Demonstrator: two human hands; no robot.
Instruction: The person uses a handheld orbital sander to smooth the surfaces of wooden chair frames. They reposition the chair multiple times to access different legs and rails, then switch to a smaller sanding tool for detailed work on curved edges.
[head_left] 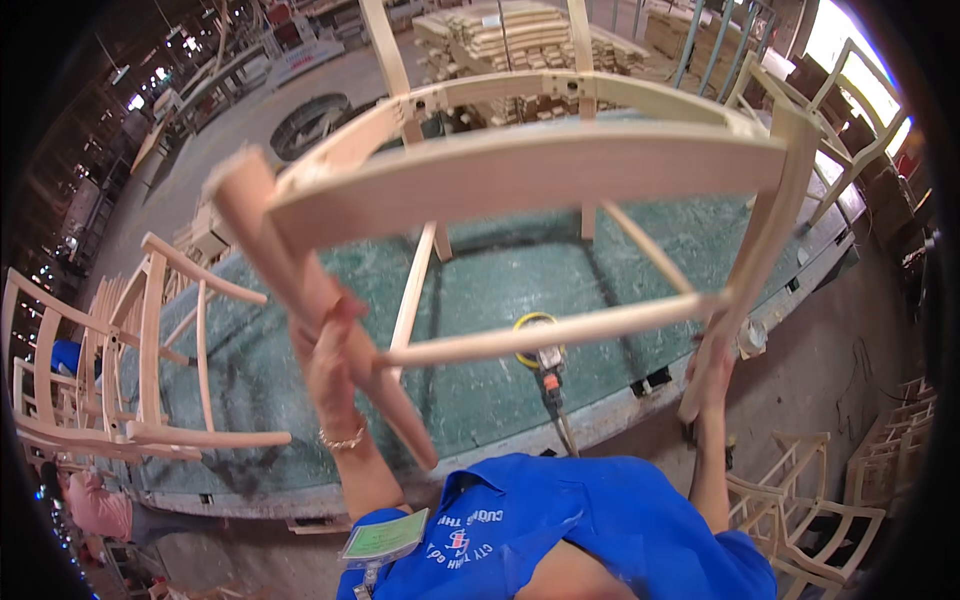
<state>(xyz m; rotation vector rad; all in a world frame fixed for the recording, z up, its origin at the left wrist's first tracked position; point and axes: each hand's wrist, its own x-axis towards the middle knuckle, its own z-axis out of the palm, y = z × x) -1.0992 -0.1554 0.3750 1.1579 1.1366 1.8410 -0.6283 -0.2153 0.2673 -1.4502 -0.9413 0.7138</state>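
An unfinished pale wooden chair frame (pixel 540 172) is held up in front of me above the green-topped table (pixel 490 405). Its curved front rail faces me, and a thin stretcher joins the two near legs. My left hand (pixel 328 360), with a bracelet at the wrist, wraps round the left near leg. Lower on the right near leg, my right hand (pixel 710 378) grips the wood, its fingers partly hidden behind the leg. Beneath the stretcher, a corded power tool with a yellow ring (pixel 540 350) lies on the table; it looks like a sander.
More chair frames stand at the table's left end (pixel 150 340), beyond its right end (pixel 850 130) and on the floor at lower right (pixel 800 500). Stacked boards (pixel 510 45) lie behind the table. A person in pink (pixel 98 505) is at lower left.
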